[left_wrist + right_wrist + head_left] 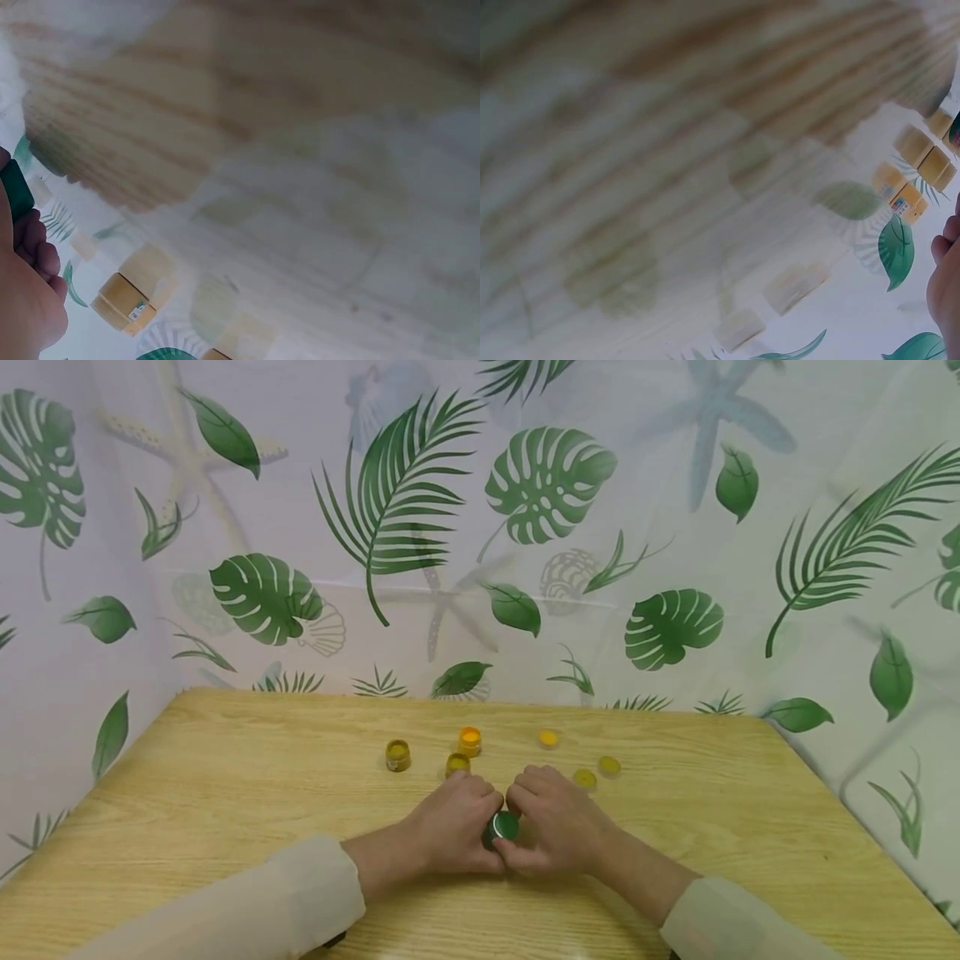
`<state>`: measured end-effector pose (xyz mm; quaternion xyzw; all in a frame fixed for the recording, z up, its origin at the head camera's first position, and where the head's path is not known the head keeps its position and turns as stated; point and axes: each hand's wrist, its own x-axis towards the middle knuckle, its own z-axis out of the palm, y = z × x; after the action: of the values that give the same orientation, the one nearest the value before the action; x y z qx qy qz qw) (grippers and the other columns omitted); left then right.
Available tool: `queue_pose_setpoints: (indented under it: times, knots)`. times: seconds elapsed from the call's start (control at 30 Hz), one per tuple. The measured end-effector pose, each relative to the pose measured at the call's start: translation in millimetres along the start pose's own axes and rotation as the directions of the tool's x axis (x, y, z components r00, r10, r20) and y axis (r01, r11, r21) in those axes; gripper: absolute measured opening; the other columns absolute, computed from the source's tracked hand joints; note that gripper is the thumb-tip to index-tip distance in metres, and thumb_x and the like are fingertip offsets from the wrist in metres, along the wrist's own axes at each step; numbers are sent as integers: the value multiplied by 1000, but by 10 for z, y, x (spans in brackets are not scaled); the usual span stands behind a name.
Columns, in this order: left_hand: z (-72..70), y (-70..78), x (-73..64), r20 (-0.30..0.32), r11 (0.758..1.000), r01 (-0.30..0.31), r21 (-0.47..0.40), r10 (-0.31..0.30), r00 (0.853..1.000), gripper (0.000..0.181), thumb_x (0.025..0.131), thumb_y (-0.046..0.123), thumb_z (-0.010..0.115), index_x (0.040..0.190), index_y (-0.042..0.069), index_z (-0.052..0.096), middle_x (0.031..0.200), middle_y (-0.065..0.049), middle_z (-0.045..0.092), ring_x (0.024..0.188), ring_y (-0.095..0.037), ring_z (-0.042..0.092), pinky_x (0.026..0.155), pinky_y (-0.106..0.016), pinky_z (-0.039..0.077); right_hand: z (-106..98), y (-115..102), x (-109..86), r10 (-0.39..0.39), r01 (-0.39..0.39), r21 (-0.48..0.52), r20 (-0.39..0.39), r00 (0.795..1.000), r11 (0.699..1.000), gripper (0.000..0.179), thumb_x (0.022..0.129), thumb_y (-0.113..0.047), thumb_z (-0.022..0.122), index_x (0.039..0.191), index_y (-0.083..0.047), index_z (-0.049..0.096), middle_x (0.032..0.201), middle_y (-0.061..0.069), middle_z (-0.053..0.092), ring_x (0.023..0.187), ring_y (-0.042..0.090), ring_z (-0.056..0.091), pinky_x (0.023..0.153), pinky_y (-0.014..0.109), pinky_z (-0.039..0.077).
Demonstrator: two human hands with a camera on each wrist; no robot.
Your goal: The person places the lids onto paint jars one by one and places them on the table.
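1. Gripping the green jar (506,825), head view: left hand (459,828) and right hand (558,827) are together around it, fingers curled in from opposite sides, thumbs nearly meeting at the near side. Two-sided grip probably steadies a small round body that one hand alone could let spin. Whether its base touches the table (225,793): can't tell.
2. Same view, jar group: left olive jar (397,756), orange jar (469,742) and middle olive jar (458,765) stand upright, tops uncovered, beyond the hands. The middle one is just past the left knuckles; contact unclear. Likely parked there to leave working room near the body.
3. Same view, right side: orange lid (549,739), far olive lid (609,766) and near olive lid (585,778) lie flat, apart from the jars. Colour faces up, so my guess is they're upturned to keep paint off the wood.
4. Left wrist view: left hand at the left edge, a slice of green jar against it. Yellowish jar (124,304) beyond. Grip detail cropped.
5. Right wrist view: right hand at the right edge, mostly cut off; fingertip contact can't be judged here. Jars stand beyond, mirrored in the glossy tabletop.
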<state>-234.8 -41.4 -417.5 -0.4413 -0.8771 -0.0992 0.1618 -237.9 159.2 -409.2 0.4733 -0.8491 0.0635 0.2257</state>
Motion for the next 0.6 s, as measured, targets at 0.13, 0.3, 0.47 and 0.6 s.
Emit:
queue_pose_setpoints:
  times: [0.13, 0.3, 0.47, 0.6]
  knots:
    - [-16, -4, 1, -18, 1000, -11, 12, 12, 1000, 39, 71, 52, 78, 73, 20, 55, 66, 12, 46, 62, -3, 39, 70, -24, 40, 13, 0, 13, -3, 3, -21, -18, 1000, 1000, 33, 81, -47, 69, 73, -20, 51, 68, -13, 40, 64, 4, 33, 63, 21, 32]
    - [-24, -9, -5, -45, 999, -40, 7, 40, 998, 38, 70, 50, 79, 74, 20, 56, 67, 12, 47, 64, -3, 40, 70, -23, 39, 18, 3, 19, -31, 29, -30, -69, 997, 999, 37, 81, -46, 70, 68, -20, 47, 65, -13, 36, 62, 4, 30, 62, 21, 30]
    - [-24, -25, -7, -70, 998, -55, -6, 54, 996, 38, 71, 49, 78, 73, 21, 54, 67, 13, 44, 64, -4, 39, 69, -22, 36, 4, 20, 16, -53, 50, -33, -93, 994, 998, 36, 78, -45, 71, 66, -17, 50, 65, -12, 42, 62, 6, 37, 63, 22, 35]
    - [-19, -32, -9, -65, 999, -45, -10, 44, 997, 39, 72, 50, 79, 73, 20, 55, 67, 12, 45, 65, -4, 40, 69, -23, 36, -15, 14, 16, -36, 35, -18, -65, 997, 999, 34, 76, -46, 74, 73, -16, 57, 69, -9, 52, 67, 8, 44, 67, 25, 41]
